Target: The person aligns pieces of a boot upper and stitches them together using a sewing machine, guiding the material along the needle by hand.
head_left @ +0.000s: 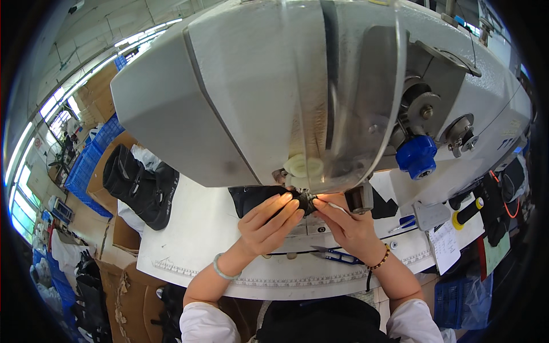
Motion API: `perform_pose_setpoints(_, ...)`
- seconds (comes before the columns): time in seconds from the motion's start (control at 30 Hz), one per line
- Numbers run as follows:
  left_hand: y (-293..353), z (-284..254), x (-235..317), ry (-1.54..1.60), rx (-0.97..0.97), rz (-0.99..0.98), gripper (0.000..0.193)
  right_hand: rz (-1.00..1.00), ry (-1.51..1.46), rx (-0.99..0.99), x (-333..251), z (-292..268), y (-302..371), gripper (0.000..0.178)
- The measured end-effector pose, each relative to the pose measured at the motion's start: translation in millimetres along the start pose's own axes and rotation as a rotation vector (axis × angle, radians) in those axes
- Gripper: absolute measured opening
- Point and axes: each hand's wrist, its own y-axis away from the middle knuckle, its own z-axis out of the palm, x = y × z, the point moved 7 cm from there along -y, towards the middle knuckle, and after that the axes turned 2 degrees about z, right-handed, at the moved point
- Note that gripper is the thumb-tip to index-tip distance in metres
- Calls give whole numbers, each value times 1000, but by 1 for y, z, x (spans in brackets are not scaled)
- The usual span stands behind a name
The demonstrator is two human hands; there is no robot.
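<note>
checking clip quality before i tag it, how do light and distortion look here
Head view: warm light falls around the fingertips of the right hand, by the black material; head view: the windows at far left look washed out; head view: the ruler strip bows, fisheye-style; head view: black vignetting fills the corners.

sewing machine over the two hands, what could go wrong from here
Pricked fingers are possible: the left hand and right hand hold the black workpiece close under the head of the sewing machine, though the needle itself is hard to make out.

The thread snips lie on the white table near the right wrist, so they might nick it or get knocked if that arm shifts.
</note>
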Motion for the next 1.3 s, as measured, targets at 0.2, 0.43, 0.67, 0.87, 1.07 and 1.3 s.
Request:
perform_pose_setpoints(0.2,4,5,-3,6,12,-79,22,73,18,-17,4,0,-7,30)
perform_pose_setpoints(0.43,0,6,-8,26,19,-131,18,47,9,18,9,1,0,28)
perform_pose_setpoints(0.67,-5,9,-11,106,-86,-189,26,94,-24,-36,3,-2,-11,31)
perform_pose_setpoints(0.87,2,7,-13,79,-40,-139,28,161,-94,-47,7,-2,-10,37)
perform_pose_setpoints(1.07,3,9,-14,106,-30,-158,28,193,-11,105,3,-7,-21,17)
perform_pose_setpoints(1.3,-1,11,-14,52,-51,-227,29,274,-45,58,12,-4,-24,17)
